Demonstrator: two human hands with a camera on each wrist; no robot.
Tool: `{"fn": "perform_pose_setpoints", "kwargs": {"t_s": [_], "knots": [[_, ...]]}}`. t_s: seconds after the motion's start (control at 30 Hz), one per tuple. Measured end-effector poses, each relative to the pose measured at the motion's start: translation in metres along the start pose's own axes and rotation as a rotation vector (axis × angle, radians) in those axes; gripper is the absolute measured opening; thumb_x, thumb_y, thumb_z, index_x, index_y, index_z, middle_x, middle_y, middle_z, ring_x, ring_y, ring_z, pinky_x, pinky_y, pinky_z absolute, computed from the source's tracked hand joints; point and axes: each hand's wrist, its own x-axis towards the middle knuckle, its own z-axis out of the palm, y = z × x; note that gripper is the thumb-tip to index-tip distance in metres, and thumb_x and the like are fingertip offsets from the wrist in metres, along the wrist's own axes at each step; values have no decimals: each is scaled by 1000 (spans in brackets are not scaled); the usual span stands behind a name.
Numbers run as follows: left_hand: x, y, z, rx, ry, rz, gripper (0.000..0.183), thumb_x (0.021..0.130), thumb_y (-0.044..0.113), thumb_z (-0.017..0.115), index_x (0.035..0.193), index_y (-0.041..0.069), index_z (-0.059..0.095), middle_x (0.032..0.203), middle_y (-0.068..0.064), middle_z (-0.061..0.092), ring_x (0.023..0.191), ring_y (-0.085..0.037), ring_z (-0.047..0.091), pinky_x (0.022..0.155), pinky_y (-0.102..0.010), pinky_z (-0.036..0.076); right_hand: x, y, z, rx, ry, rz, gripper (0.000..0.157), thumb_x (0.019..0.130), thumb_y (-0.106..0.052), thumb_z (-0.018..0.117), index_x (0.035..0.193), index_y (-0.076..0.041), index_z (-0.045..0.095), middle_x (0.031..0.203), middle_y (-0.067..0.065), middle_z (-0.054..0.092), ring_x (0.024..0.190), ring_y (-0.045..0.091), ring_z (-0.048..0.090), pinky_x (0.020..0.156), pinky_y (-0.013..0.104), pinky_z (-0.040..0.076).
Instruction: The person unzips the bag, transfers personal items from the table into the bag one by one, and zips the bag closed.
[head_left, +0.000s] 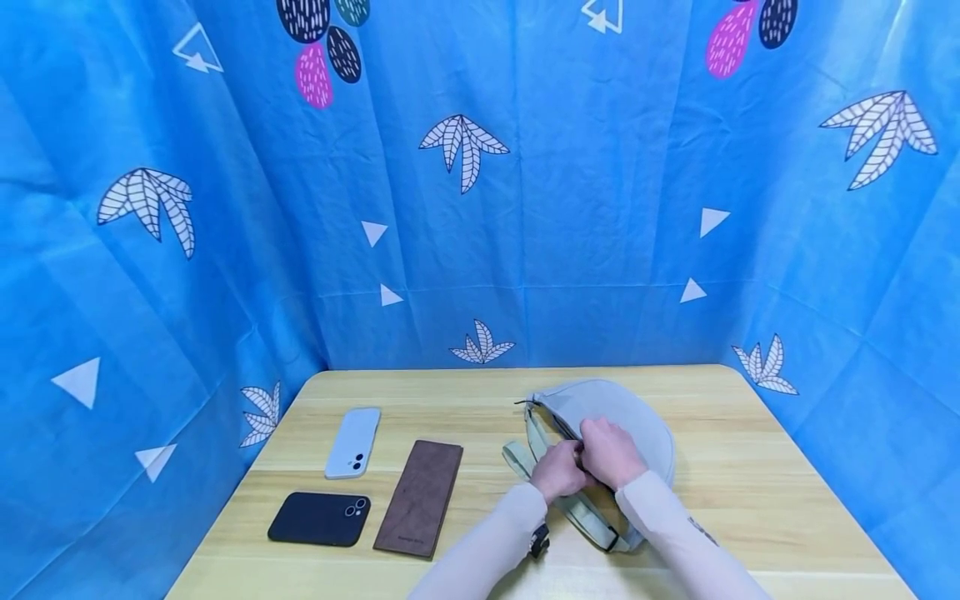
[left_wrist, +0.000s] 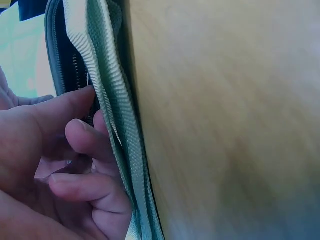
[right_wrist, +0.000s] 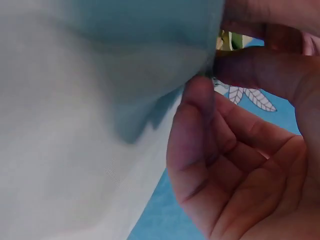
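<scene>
A light grey waist bag (head_left: 645, 425) lies on the right half of the table, its long zipped opening facing left. Both hands meet at that opening. My left hand (head_left: 558, 472) pinches the zipped edge with thumb and fingertips; in the left wrist view the dark zipper teeth (left_wrist: 76, 70) run up from the fingertips. Close against those fingers passes the pale green webbing strap (left_wrist: 122, 112). My right hand (head_left: 609, 452) grips the bag's edge between thumb and fingers, and in the right wrist view the grey cloth (right_wrist: 65, 135) hangs beside it. The fingertips hide the zipper pull, if it is there.
On the left of the table lie a white phone (head_left: 352, 442), a black phone (head_left: 318, 518) and a brown long wallet (head_left: 420, 500). Blue patterned cloth (head_left: 585, 183) walls in the wooden table (head_left: 765, 500) at the back and both sides.
</scene>
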Motion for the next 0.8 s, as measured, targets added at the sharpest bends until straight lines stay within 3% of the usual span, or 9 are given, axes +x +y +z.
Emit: {"fn": "perform_pose_setpoints", "kwargs": {"t_s": [0.3,0.6,0.8], "knots": [[1,0,1,7,-13,-38,51,74,23,89,122,15,74,111,-6,78,92,-21,72,77,-32,58,-5,-1,-3,-77,59,-5,14,80,6,67,73,-4,62,72,16,68,60,31,65,48,44,52],[-2,4,-3,0,-7,-54,37,73,26,91,105,18,73,102,-7,78,88,-22,71,71,-32,55,-4,3,-18,-11,46,53,18,80,4,65,67,-7,58,66,10,64,57,24,61,49,42,49],[0,1,2,85,4,-18,41,73,26,92,108,19,71,102,-5,78,84,-22,71,63,-33,54,-2,4,-19,73,33,57,26,78,3,66,60,-11,54,61,5,61,55,19,58,49,39,48]]}}
